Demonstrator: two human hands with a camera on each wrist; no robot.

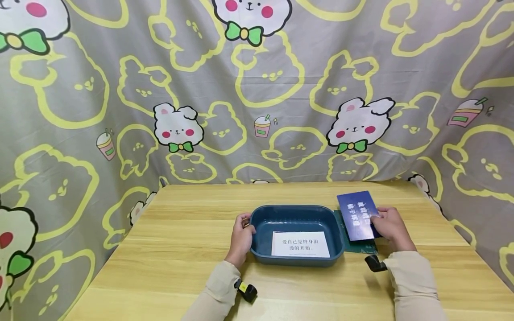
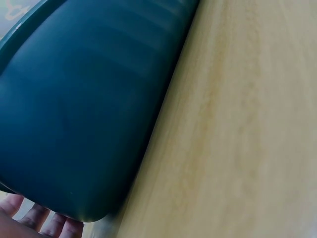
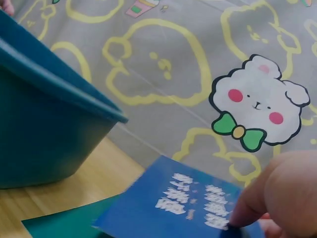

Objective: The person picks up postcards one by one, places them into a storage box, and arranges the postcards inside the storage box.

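Note:
A dark teal plastic basin (image 1: 297,261) stands on the table with a white card (image 1: 300,244) printed with dark characters lying inside it. My left hand (image 1: 241,238) grips the basin's left end, thumb at the rim and fingers around the outer side. In the left wrist view its fingers (image 2: 37,218) show below the basin's end wall. To the right of the basin, my right hand (image 1: 391,225) pinches a blue card (image 1: 355,214) with white characters by its right edge, thumb on top. Beneath the blue card lies a green card (image 1: 361,246), partly covered, beside the basin.
The wooden table (image 1: 172,267) ends at a grey curtain (image 1: 225,156) with yellow outlines and white cartoon animals, which hangs behind and along both sides. A black wrist camera (image 1: 246,290) is strapped at the left sleeve, another black camera (image 1: 375,263) at the right.

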